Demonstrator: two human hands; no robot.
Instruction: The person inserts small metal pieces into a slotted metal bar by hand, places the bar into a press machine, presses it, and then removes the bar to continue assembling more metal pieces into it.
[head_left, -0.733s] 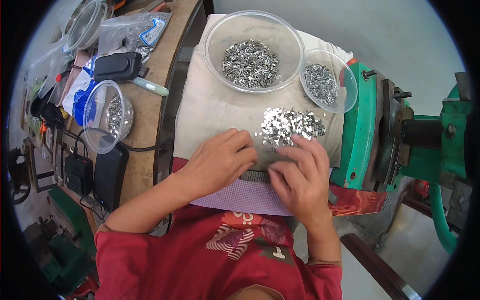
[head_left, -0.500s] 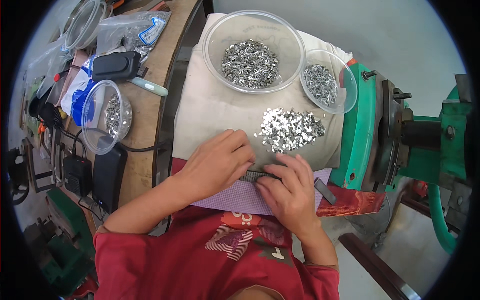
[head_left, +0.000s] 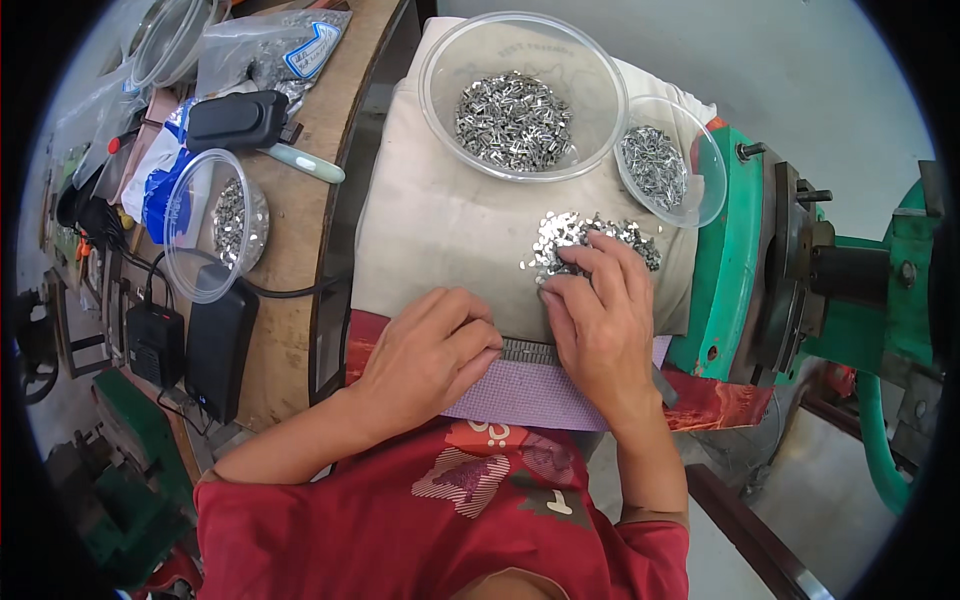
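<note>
A narrow grey metal strip with close crosswise slots (head_left: pixel 530 352) lies along the near edge of the beige cloth, by a purple textured mat (head_left: pixel 515 395). My left hand (head_left: pixel 432 345) is closed at the strip's left end, thumb and forefinger against it; the fingers cover that end. My right hand (head_left: pixel 608 320) reaches past the strip to a loose pile of small shiny metal flakes (head_left: pixel 555 235). Its fingers are spread and bent, tips among the flakes, with thumb and forefinger close together at the pile's near edge. Whether a flake is between them cannot be seen.
Behind the pile stand a large clear tub (head_left: pixel 520 175) of short metal pins and a smaller clear tub (head_left: pixel 710 190) of thin metal pieces. Green machinery (head_left: pixel 725 270) borders the right. The left wooden bench (head_left: pixel 285 330) carries another clear tub (head_left: pixel 205 290), a cutter and black devices.
My right hand has left the strip and moved up and away onto the flake pile. My left hand stays by the strip's left end, slightly lower. More of the strip shows.
</note>
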